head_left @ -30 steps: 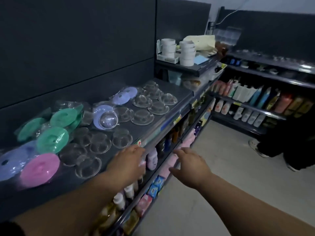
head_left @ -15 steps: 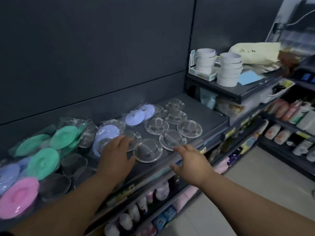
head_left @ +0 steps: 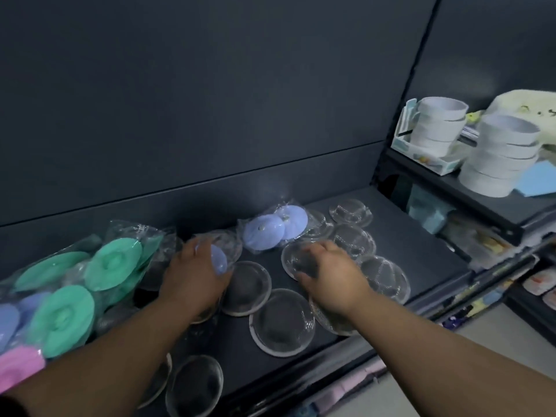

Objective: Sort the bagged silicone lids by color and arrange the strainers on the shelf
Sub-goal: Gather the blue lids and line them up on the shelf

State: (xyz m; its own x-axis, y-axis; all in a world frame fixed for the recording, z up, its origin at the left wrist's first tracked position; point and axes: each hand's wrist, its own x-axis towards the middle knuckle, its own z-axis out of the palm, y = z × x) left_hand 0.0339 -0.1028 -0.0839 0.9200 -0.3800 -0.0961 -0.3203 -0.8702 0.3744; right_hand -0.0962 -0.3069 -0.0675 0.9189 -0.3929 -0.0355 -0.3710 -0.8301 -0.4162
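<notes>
Both hands moved in from the shelf (head_left: 415,242) edge. Left hand (head_left: 192,278) fingers now curl on the bagged lavender lid (head_left: 219,261). Right hand (head_left: 331,278) covers a strainer (head_left: 296,261), grip unclear. Lavender pair (head_left: 275,228) sits at 2 o'clock from that lid, so color sorting looks underway.

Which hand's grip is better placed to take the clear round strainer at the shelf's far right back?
Right. The right grip rests on a round mesh strainer just before that far clear strainer; the left grip sits further left, beside the green silicone lids, and would likely cross the right arm.
</notes>
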